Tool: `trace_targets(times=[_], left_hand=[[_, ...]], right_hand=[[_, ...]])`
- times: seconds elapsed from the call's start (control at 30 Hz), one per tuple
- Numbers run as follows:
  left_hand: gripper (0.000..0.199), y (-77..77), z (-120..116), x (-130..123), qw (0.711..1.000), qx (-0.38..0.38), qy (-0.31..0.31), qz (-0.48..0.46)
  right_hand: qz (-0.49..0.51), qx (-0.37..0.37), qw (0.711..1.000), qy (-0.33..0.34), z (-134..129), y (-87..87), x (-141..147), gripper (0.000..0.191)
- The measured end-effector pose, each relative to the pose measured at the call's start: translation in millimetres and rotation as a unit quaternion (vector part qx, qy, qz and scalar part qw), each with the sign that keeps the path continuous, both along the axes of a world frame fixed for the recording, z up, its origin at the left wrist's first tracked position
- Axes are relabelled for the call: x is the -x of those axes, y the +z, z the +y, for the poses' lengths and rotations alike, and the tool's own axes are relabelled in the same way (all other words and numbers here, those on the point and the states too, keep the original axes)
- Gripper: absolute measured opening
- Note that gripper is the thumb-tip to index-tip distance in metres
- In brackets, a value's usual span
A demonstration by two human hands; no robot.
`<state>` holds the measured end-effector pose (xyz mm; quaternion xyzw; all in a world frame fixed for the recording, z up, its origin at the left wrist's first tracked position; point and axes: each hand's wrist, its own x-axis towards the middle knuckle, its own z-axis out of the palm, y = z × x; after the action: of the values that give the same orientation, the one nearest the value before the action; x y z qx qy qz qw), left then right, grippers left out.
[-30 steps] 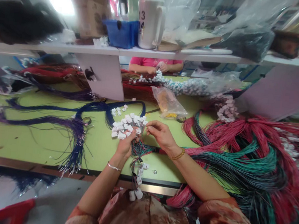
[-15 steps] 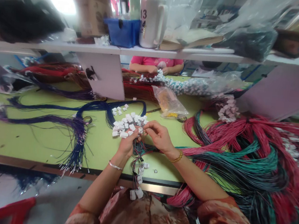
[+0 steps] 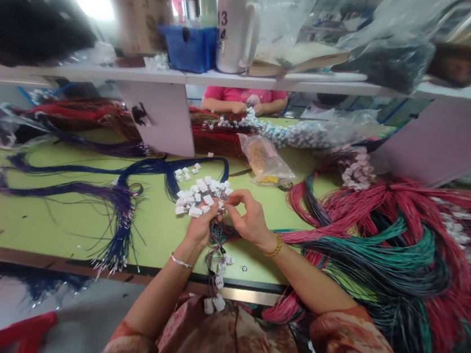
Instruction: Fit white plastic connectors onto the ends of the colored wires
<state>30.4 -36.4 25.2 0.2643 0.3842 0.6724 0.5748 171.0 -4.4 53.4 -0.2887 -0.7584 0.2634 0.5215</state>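
My left hand (image 3: 201, 226) is closed around a bunch of wires topped with white plastic connectors (image 3: 194, 197), which fan out to the left above the green table. Against that bunch, my right hand (image 3: 251, 219) has its thumb and index finger at one white connector near my left thumb; the fingertips partly cover it. Red, black and green wires (image 3: 222, 234) run below the hands to the right. Several more white connectors (image 3: 219, 281) dangle on short wires over the table's front edge, near my clothing.
Dark blue wires (image 3: 124, 203) lie on the left. A big heap of pink, black and green wires (image 3: 381, 244) covers the right side. A plastic bag with yellow parts (image 3: 265, 160) lies behind my hands. Above is a shelf (image 3: 145, 75); across, a person in pink (image 3: 244, 99) works.
My right hand's fingers have shifted slightly at the connector, with thumb and index finger spread in a wider arch. My left hand keeps hold of the bunch.
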Motion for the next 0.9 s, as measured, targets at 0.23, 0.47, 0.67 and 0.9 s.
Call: trace_targets(times=[0.23, 0.47, 0.67, 0.9], left_hand=[[0.041, -1.3, 0, -1, 1.000, -0.005, 0.008, 0.020], [0.042, -0.2, 0, -6, 0.997, -0.021, 0.050, 0.053], [0.039, -1.8, 1, -10, 0.995, -0.004, 0.100, -0.006], [0.033, 15.3, 2, -19, 0.993, -0.012, 0.104, -0.052]], right_hand=[[-0.024, -0.032, 0.999, -0.014, 2, -1.5, 0, 0.015], [-0.069, -0.060, 0.995, -0.036, 1, -7.9, 0, 0.024], [-0.077, -0.089, 0.992, -0.036, -18, -11.0, 10, 0.044], [-0.028, -0.017, 0.999, 0.005, -10, 5.7, 13, 0.024]])
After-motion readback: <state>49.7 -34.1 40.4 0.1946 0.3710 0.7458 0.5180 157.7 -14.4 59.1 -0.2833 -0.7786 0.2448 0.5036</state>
